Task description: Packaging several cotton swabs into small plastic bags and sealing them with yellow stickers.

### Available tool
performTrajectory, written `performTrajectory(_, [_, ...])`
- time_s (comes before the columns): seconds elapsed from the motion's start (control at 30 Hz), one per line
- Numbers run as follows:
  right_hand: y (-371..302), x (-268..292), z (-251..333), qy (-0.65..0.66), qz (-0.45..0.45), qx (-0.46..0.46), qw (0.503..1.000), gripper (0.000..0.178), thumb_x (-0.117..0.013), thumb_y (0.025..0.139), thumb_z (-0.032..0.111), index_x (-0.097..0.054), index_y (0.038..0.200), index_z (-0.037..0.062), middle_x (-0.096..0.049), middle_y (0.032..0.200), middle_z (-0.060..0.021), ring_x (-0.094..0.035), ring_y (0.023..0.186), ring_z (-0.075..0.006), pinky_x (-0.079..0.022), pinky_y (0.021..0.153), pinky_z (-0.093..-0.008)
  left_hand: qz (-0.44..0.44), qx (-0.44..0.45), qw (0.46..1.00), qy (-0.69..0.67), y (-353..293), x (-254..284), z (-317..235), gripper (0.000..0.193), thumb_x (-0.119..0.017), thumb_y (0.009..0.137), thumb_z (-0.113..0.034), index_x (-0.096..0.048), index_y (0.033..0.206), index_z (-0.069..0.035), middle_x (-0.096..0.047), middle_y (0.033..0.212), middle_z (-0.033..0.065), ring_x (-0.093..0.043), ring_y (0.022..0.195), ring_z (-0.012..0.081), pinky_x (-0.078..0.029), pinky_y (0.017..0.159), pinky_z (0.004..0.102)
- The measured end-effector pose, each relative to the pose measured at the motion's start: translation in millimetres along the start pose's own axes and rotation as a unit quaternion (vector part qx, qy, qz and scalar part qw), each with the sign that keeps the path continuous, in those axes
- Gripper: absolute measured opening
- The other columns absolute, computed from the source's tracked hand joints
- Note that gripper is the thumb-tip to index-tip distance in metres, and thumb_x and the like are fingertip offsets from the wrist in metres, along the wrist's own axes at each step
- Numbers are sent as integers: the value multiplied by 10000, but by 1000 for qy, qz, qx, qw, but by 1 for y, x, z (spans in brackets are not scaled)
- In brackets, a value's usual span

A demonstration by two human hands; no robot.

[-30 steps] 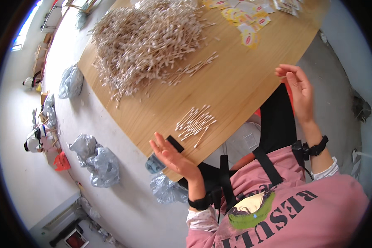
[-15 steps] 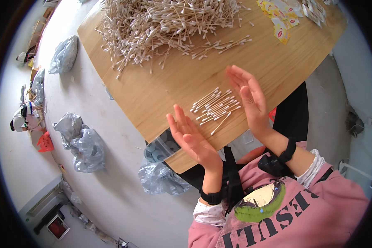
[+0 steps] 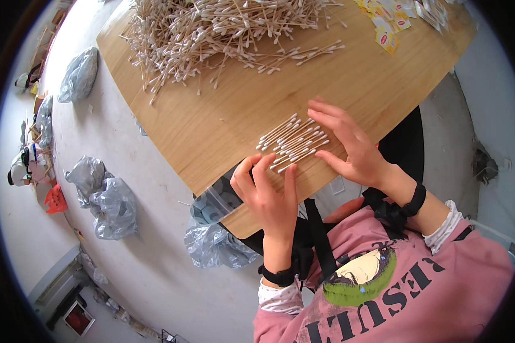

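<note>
A small group of cotton swabs (image 3: 292, 141) lies roughly side by side on the wooden table (image 3: 212, 134), slanting up to the right. At their lower left ends rests my left hand (image 3: 264, 188), fingers bent and apart, thumb and fingertips by the tips. My right hand (image 3: 355, 146) is spread at the upper right ends, its thumb and fingers standing apart around them. Neither hand grips a swab between its fingers. Farther back sits a large heap of loose cotton swabs (image 3: 212, 37), with several strays along its near edge.
Small yellow and white packets (image 3: 387, 39) lie at the table's far right, near some clear-wrapped packs (image 3: 431, 14). A clear plastic bag (image 3: 214, 243) hangs at the near left corner. Grey plastic bags (image 3: 113, 208) stand on the floor to the left.
Both hands have come down from above the table to the two ends of the small swab group. The lone stray swab in front now lies closer to the others. My view has shifted slightly.
</note>
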State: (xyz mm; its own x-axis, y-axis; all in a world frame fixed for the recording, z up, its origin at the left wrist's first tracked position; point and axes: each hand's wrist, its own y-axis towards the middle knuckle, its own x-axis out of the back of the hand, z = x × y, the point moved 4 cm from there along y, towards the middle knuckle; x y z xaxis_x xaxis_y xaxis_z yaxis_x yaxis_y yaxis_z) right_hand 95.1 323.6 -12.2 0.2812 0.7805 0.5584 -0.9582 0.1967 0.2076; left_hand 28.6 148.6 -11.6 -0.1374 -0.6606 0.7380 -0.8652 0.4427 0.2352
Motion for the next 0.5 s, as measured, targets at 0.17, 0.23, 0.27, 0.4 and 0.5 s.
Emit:
performTrajectory(0.17, [-2,-11,4,-26,-7,-9,1000,728,-755,775,46,-438,1429,67,-443,1480,-148,-397,1404,-353,-364,1147,-442,-10,-35,999,21,2,-3,-11,513,-772,830,-124,-556,1283,-17,-510,1380,195,-436,1320,388,-351,1074,461])
performTrajectory(0.23, [-3,-15,6,-45,-11,-13,999,725,-761,772,57,-442,1423,69,-443,1479,-147,-397,1403,-353,-364,1147,-445,5,-43,999,24,-7,-8,-17,563,-733,866,-129,-488,1356,3,-450,1446,211,-378,1378,399,-313,1113,467])
performTrajectory(0.27, [-2,-16,6,-54,-21,-20,998,728,-770,776,68,-442,1426,58,-445,1477,-159,-387,1411,-357,-351,1154,-445,19,-50,998,27,-12,-10,-19,614,-694,903,-134,-420,1428,24,-391,1512,227,-320,1437,410,-274,1153,473])
performTrajectory(0.4, [4,-16,4,-68,-51,-33,996,717,-773,774,93,-447,1412,60,-445,1471,-152,-401,1393,-368,-364,1141,-452,-2,73,986,-150,-19,-10,-9,613,-540,997,-126,-265,1518,40,-268,1594,205,-245,1491,333,-184,1202,446])
performTrajectory(0.5, [9,-13,0,0,-48,-35,998,690,-763,831,156,-433,1427,47,-443,1473,-156,-400,1403,-346,-345,1150,-436,-58,147,952,-262,-14,-7,-2,586,-392,1068,-295,-225,1540,10,-253,1607,190,-223,1504,288,-147,1220,434])
